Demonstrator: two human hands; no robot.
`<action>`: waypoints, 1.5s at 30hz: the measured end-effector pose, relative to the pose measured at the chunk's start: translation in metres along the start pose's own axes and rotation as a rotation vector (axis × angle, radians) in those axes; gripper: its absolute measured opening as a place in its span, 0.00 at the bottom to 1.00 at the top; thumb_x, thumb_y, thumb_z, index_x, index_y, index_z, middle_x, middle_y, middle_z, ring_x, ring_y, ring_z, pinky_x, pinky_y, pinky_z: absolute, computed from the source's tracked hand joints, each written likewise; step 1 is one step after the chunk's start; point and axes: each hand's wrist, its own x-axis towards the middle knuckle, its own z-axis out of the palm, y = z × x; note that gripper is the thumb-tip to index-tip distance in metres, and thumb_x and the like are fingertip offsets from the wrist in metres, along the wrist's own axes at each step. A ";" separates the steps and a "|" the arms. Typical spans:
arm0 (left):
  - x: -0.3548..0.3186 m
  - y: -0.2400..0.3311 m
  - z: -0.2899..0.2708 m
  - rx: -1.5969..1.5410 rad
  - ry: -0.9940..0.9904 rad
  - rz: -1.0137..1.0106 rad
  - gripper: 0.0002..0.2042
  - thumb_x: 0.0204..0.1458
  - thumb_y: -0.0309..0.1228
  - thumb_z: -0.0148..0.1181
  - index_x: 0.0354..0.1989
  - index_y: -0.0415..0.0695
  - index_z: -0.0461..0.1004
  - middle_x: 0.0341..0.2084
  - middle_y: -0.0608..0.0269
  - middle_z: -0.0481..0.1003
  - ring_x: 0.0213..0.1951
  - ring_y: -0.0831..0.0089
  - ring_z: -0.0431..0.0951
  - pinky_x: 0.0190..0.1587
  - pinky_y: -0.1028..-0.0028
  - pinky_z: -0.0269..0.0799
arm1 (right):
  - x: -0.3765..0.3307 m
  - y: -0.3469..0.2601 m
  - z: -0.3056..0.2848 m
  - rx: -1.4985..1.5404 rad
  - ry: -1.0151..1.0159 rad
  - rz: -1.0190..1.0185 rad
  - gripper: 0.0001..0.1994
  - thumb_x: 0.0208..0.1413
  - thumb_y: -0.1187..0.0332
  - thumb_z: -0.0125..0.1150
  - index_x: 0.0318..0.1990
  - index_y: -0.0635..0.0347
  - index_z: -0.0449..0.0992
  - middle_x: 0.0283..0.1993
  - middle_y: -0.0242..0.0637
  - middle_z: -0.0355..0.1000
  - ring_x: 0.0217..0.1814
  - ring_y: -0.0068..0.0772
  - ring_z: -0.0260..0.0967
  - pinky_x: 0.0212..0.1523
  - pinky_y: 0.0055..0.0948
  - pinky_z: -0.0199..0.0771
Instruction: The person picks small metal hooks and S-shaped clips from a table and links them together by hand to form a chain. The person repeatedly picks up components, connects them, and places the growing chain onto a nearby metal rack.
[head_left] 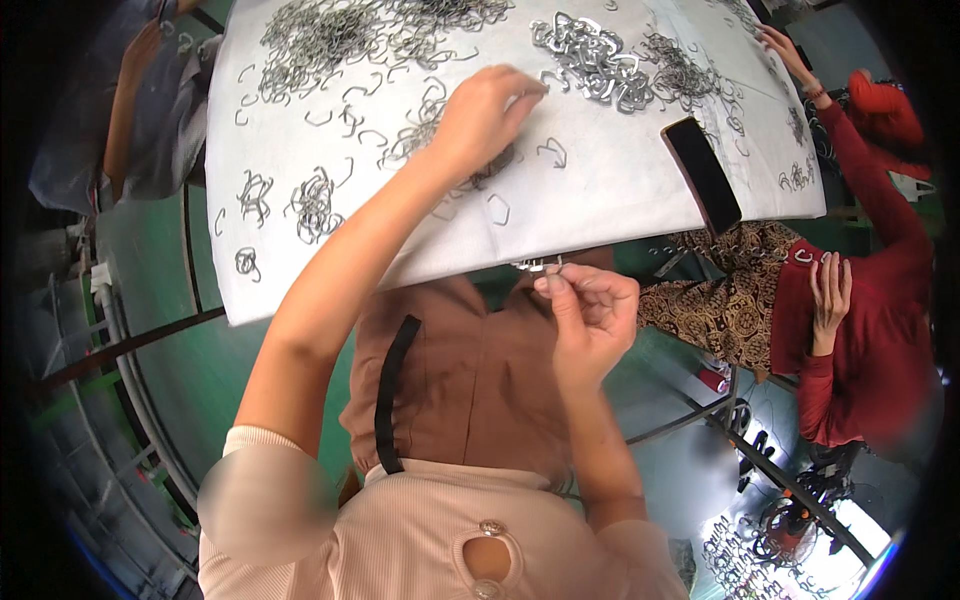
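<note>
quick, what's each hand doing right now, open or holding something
Left hand: partly blurred, cannot tell whether it holds anything.
Right hand: closed, pinching small metal pieces.

A white-covered table (600, 192) carries loose heaps of curved metal pieces (597, 68) and a black phone (702, 175).

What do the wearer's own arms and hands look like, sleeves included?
The left hand and right hand are ungloved, with no watch or bracelet visible. Both forearms are bare below short, ribbed, pale beige sleeves; the left one is partly blurred.
</note>
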 end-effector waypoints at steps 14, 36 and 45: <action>0.007 -0.001 0.009 -0.003 -0.139 -0.156 0.08 0.51 0.26 0.59 0.40 0.41 0.74 0.33 0.54 0.76 0.35 0.58 0.77 0.41 0.66 0.74 | 0.004 0.010 -0.003 -0.039 -0.062 -0.057 0.09 0.54 0.83 0.59 0.38 0.66 0.66 0.38 0.45 0.75 0.38 0.29 0.76 0.39 0.25 0.79; -0.134 0.102 -0.062 -0.553 -0.035 -0.300 0.06 0.45 0.20 0.62 0.33 0.38 0.77 0.31 0.57 0.77 0.36 0.65 0.78 0.41 0.71 0.73 | -0.020 0.016 0.012 -0.078 -0.051 0.050 0.11 0.54 0.81 0.61 0.41 0.67 0.66 0.38 0.40 0.75 0.39 0.25 0.75 0.40 0.22 0.77; -0.151 0.060 -0.055 -0.676 -0.161 -0.221 0.06 0.46 0.21 0.63 0.34 0.39 0.76 0.32 0.58 0.76 0.38 0.65 0.76 0.42 0.70 0.71 | 0.058 0.006 0.013 -0.415 -0.213 0.036 0.07 0.59 0.75 0.56 0.43 0.66 0.70 0.37 0.37 0.73 0.35 0.22 0.72 0.31 0.20 0.71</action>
